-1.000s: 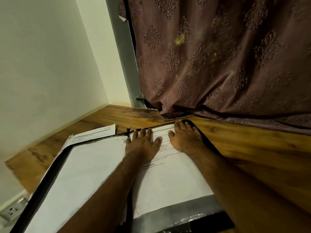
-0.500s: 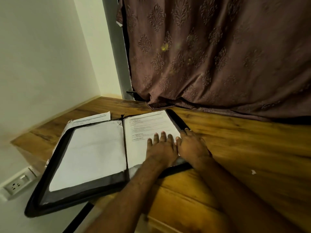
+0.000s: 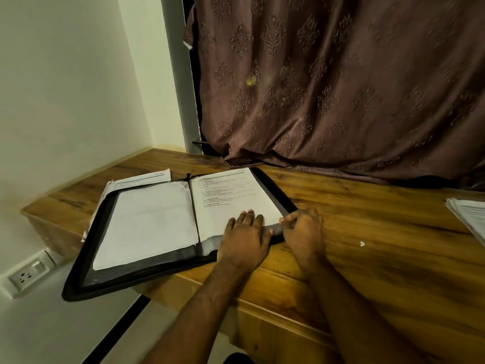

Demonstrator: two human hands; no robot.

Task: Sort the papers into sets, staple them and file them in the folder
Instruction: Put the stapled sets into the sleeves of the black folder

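**Inspector:** Which step was in hand?

**Assistant:** Filing, by my judgement. The folder [image 3: 173, 278] lay open on the table [image 3: 354, 222], its near left corner hanging past the table's edge. A printed set [image 3: 231, 198] sat in the right half, a blank-faced sheet [image 3: 149, 222] in the left.

**Inspector:** The hands?

**Assistant:** The left hand [image 3: 245, 241] lay flat, fingers straight, pressing the set's near right part. The right hand [image 3: 303, 229] was beside it, fingers curled at the folder's near right corner; it appeared to pinch the rim there.

**Inspector:** Next move?

**Assistant:** Probably squaring the set, then fetching more from the stack [image 3: 469, 219] at far right. That calls for a long reach rightward.

**Inspector:** Room and edges?

**Assistant:** Bare wood lay between folder and stack. A curtain [image 3: 328, 88] crowded the far edge, touching the table. A loose page [image 3: 141, 178] stuck out from under the folder's far left. The overhang made the folder liable to tip.
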